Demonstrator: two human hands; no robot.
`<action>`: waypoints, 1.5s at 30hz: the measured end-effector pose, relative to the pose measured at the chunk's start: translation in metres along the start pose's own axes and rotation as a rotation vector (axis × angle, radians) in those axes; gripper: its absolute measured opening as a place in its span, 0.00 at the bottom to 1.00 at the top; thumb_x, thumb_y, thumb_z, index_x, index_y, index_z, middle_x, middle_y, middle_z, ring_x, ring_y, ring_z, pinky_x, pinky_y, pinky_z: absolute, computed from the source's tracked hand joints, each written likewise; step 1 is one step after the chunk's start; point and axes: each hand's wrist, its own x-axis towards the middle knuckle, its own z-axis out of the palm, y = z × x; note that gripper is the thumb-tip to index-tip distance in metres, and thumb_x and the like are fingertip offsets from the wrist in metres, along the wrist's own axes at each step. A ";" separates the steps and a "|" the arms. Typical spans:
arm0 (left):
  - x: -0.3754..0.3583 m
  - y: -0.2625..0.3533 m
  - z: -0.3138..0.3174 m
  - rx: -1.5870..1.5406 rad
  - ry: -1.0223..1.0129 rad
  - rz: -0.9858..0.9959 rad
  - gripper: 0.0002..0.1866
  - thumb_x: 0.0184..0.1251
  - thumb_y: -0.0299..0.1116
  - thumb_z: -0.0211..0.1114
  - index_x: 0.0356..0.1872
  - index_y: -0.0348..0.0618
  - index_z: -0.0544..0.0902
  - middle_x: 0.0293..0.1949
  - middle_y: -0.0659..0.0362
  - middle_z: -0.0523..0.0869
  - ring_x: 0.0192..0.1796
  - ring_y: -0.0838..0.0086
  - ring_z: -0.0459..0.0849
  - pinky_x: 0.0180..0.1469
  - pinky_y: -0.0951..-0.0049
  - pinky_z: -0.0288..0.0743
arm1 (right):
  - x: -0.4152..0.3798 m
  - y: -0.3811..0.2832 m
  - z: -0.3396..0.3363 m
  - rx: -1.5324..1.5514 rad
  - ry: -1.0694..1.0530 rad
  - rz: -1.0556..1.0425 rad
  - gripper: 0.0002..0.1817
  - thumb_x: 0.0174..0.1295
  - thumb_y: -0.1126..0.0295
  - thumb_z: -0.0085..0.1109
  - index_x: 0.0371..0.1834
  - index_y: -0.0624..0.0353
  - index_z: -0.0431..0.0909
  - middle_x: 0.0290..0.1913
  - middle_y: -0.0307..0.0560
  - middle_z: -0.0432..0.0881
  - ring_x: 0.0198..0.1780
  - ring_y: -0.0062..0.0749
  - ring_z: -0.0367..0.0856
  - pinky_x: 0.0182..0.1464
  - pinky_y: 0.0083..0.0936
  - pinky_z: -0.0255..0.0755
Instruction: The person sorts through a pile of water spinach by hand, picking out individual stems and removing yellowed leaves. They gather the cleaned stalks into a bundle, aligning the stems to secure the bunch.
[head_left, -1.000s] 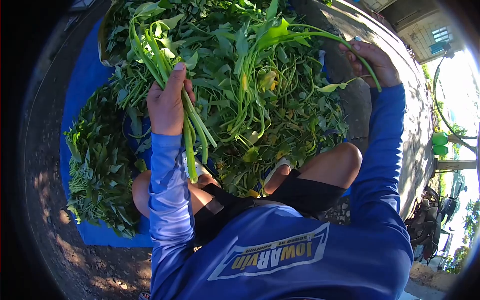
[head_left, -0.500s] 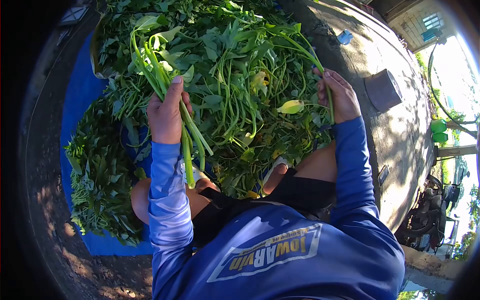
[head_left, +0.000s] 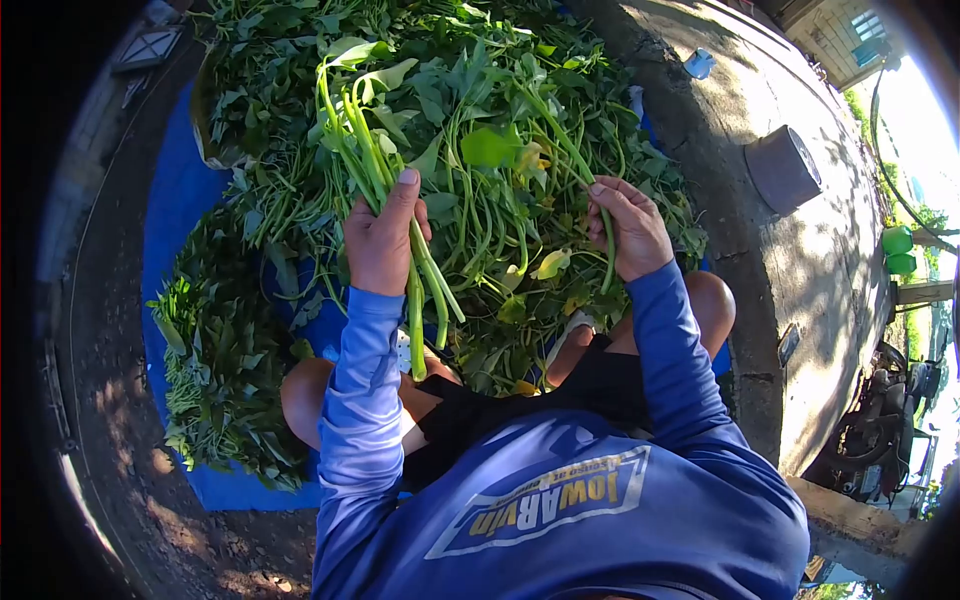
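While closed round smooth stalks:
Left hand [head_left: 382, 245]: fist grips stem bundle [head_left: 400, 195].
Right hand [head_left: 627, 230]: fingers pinch one long stem [head_left: 570, 150].
Leaf pile [head_left: 470, 90]: glossy, tangled.

Left hand [head_left: 380, 240] and right hand [head_left: 625, 230] raised, each grip closed.

Straight ahead of both hands the big loose heap of green leafy stalks [head_left: 470, 150] fills nearly all the blue plastic sheet [head_left: 175, 200]; a hand going forward meets tangled stems at once. On the left, the flatter pile of dark green sorted leaves [head_left: 220, 370] blocks the sheet's near side, with only a bare blue strip between the piles. On the right, the grey concrete ground [head_left: 740, 240] lies open, broken by a round dark lid [head_left: 785, 168]. The bare knees [head_left: 700, 300] close the near side.
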 end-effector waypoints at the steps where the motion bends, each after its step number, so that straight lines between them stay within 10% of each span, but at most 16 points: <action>1: -0.001 -0.002 0.000 0.002 -0.015 0.000 0.17 0.71 0.47 0.78 0.38 0.47 0.83 0.25 0.64 0.82 0.22 0.81 0.79 0.25 0.78 0.72 | -0.002 0.003 0.008 -0.054 0.029 -0.040 0.14 0.70 0.65 0.71 0.54 0.61 0.86 0.32 0.33 0.82 0.28 0.16 0.76 0.30 0.18 0.70; 19: -0.001 -0.081 0.025 -0.200 -0.125 -0.177 0.20 0.76 0.49 0.73 0.46 0.39 0.88 0.37 0.56 0.91 0.38 0.74 0.89 0.43 0.71 0.84 | -0.040 0.073 0.088 -0.402 -0.155 -0.106 0.16 0.74 0.66 0.69 0.56 0.67 0.86 0.42 0.39 0.89 0.42 0.16 0.82 0.46 0.19 0.78; 28: 0.024 -0.034 -0.002 -0.138 0.039 -0.067 0.19 0.74 0.50 0.73 0.39 0.44 0.80 0.32 0.55 0.90 0.27 0.73 0.88 0.26 0.72 0.81 | -0.039 0.083 0.042 -0.078 -0.562 0.272 0.18 0.84 0.57 0.53 0.62 0.60 0.79 0.44 0.43 0.89 0.41 0.24 0.86 0.45 0.23 0.79; 32: 0.029 -0.033 -0.008 -0.131 0.145 0.023 0.18 0.75 0.48 0.73 0.41 0.44 0.80 0.31 0.57 0.88 0.27 0.73 0.86 0.26 0.72 0.78 | -0.048 0.089 0.033 -0.470 -0.496 0.084 0.12 0.78 0.66 0.63 0.55 0.61 0.87 0.43 0.41 0.90 0.42 0.20 0.84 0.49 0.22 0.78; 36: 0.044 -0.006 -0.037 -0.153 0.177 0.065 0.17 0.76 0.47 0.73 0.41 0.45 0.81 0.30 0.60 0.84 0.29 0.74 0.84 0.27 0.74 0.76 | -0.031 0.094 -0.015 -1.136 -0.375 -0.372 0.15 0.67 0.70 0.70 0.55 0.62 0.88 0.43 0.47 0.90 0.47 0.36 0.88 0.53 0.33 0.81; 38: 0.041 0.004 -0.038 -0.099 0.198 0.061 0.16 0.75 0.47 0.73 0.41 0.45 0.81 0.30 0.60 0.85 0.28 0.74 0.84 0.26 0.74 0.76 | -0.027 0.094 -0.015 -1.426 0.035 -0.498 0.19 0.62 0.69 0.67 0.57 0.60 0.87 0.47 0.56 0.90 0.51 0.50 0.89 0.57 0.42 0.81; 40: 0.036 0.011 -0.029 -0.062 0.191 0.063 0.16 0.76 0.48 0.73 0.39 0.48 0.80 0.31 0.62 0.84 0.28 0.77 0.82 0.27 0.77 0.74 | 0.010 0.092 -0.006 -1.067 0.088 -0.161 0.19 0.64 0.66 0.63 0.57 0.58 0.87 0.49 0.60 0.90 0.54 0.58 0.88 0.60 0.47 0.81; 45: 0.032 0.006 -0.020 -0.030 0.145 0.014 0.17 0.75 0.49 0.73 0.38 0.49 0.80 0.31 0.63 0.85 0.28 0.79 0.82 0.26 0.78 0.73 | 0.069 0.148 0.009 -1.291 0.133 0.088 0.20 0.62 0.62 0.65 0.56 0.56 0.87 0.53 0.61 0.89 0.58 0.59 0.87 0.62 0.48 0.80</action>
